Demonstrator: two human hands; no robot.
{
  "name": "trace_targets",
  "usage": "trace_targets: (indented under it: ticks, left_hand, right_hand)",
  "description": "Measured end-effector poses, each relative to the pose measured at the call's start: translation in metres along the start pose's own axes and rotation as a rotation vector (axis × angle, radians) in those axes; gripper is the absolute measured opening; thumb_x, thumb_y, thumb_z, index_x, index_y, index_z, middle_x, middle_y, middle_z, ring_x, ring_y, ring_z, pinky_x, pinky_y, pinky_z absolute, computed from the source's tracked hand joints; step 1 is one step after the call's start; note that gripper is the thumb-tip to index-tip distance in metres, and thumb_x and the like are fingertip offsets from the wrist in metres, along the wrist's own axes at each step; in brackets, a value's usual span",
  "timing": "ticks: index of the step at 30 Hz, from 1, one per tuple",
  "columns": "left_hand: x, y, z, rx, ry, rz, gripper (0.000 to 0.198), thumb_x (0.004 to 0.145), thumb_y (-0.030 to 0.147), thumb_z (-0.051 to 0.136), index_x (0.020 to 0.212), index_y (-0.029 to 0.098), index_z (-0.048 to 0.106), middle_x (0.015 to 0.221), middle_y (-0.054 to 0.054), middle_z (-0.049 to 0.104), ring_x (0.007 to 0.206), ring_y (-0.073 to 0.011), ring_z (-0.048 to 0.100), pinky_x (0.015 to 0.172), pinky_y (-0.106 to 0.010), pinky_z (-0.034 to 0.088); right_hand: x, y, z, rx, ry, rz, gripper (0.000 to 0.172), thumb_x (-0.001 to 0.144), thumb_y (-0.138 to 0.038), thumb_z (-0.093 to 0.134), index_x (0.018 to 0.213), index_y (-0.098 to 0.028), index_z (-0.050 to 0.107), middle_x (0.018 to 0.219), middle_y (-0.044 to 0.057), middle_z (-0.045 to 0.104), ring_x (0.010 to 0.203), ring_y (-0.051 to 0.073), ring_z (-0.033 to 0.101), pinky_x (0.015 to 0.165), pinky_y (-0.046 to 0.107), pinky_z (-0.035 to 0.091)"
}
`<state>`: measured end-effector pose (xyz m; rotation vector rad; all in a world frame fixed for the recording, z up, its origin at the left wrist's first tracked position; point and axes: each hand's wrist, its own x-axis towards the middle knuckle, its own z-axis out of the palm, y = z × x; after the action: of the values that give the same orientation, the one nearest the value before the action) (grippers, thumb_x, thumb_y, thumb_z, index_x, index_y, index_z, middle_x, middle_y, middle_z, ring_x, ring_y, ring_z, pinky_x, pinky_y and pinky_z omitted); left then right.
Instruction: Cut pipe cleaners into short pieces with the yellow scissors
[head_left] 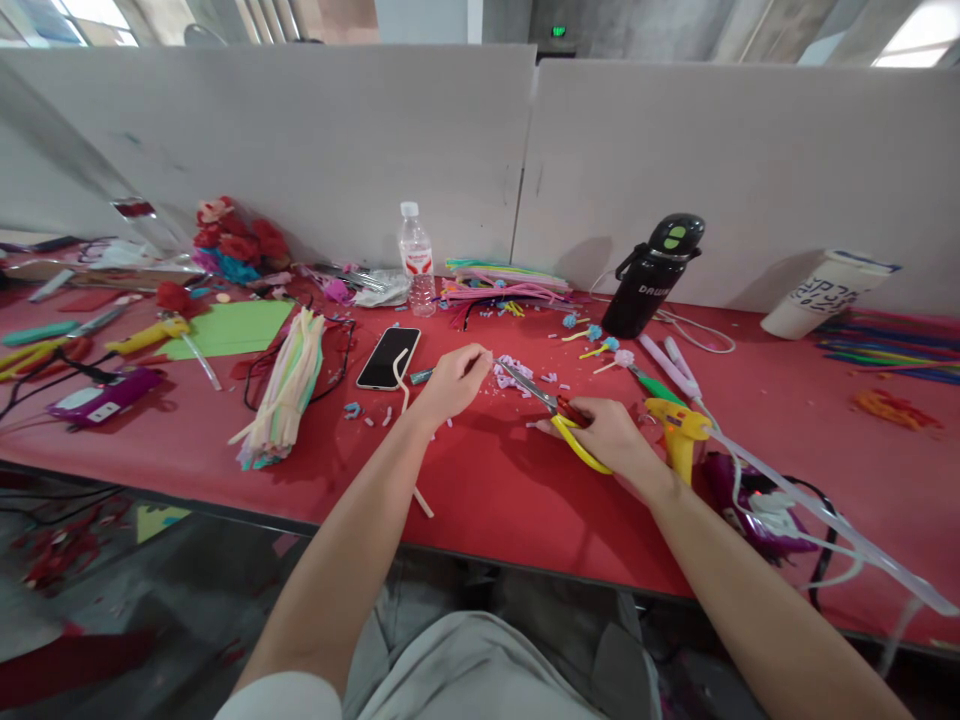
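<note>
My right hand (pixel 604 435) is closed around the yellow and red handles of a pair of scissors (pixel 534 385). Their blades point up and left, with the tips close to the fingertips of my left hand (pixel 457 382). Thumb and fingers of that left hand are pinched together; whatever sits between them is too small to make out. Below the blades lies a pile of short lilac clippings (pixel 511 373), with more pieces scattered around. A cream fuzzy stem (pixel 424 502) passes beneath my left forearm, partly hidden by it.
Left of my hands are a phone (pixel 389 358) and a bundle of pastel fuzzy stems (pixel 283 390). A water bottle (pixel 417 262), a black flask (pixel 654 280) and a white cup (pixel 823 292) stand along the partition. A yellow glue gun (pixel 679 432) is beside my right forearm.
</note>
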<state>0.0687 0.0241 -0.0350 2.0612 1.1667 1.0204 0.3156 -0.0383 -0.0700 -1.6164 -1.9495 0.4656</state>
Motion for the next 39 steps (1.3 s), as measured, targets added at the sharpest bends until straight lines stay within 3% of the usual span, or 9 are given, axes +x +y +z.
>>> trace_targets:
  ticks: [9,39]
  left_hand:
    - [0.0012,-0.0017,0.0005,-0.002,0.004,0.019,0.033,0.094,0.040,0.038,0.073,0.017,0.049,0.065,0.001,0.048,0.063,-0.0114,0.043,0.060,-0.025,0.032]
    - [-0.0001,-0.0001,0.0003,0.006,-0.006,-0.004,0.034,0.094,0.041,0.037,0.073,0.017,0.048,0.064,0.001,0.047,0.062,-0.0118,0.043,0.060,-0.026,0.032]
  right_hand:
    - [0.0004,0.0004,0.0019,0.008,0.042,0.008,0.057,0.070,-0.069,0.063,0.058,-0.019,0.039,0.056,-0.004,0.032,0.053,0.009,0.027,0.046,0.023,0.022]
    - [0.0000,-0.0008,0.0000,-0.003,0.001,0.002,0.056,0.069,-0.066,0.065,0.056,-0.019,0.038,0.055,-0.005,0.032,0.053,0.009,0.028,0.045,0.023,0.021]
